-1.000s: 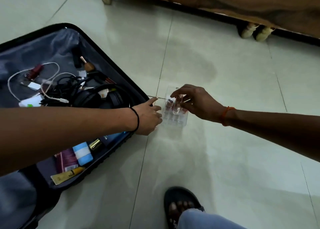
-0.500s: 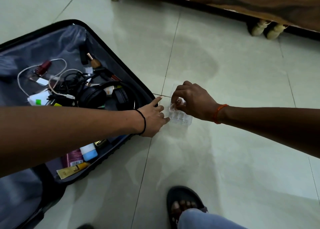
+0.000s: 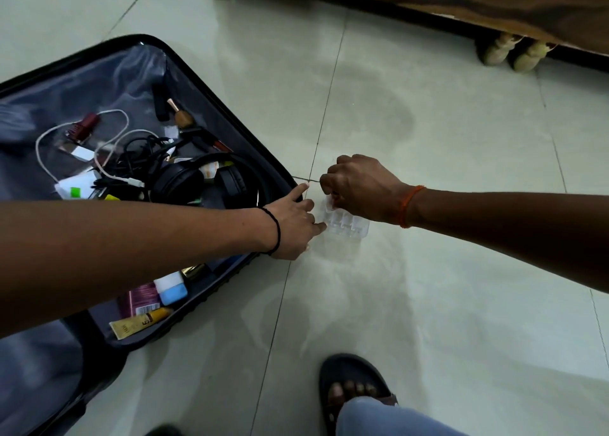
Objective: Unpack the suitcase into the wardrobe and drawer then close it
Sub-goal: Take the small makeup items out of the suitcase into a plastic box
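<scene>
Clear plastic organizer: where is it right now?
Head view: the clear plastic organizer sits on the floor tile just right of the open suitcase, between the left hand and right hand.

Open suitcase on tiled floor, left hand touching clear compartment tray, right hand curled over it, perhaps pinching something small

Tiled floor, wooden furniture (turned legs), black sandal.
</scene>
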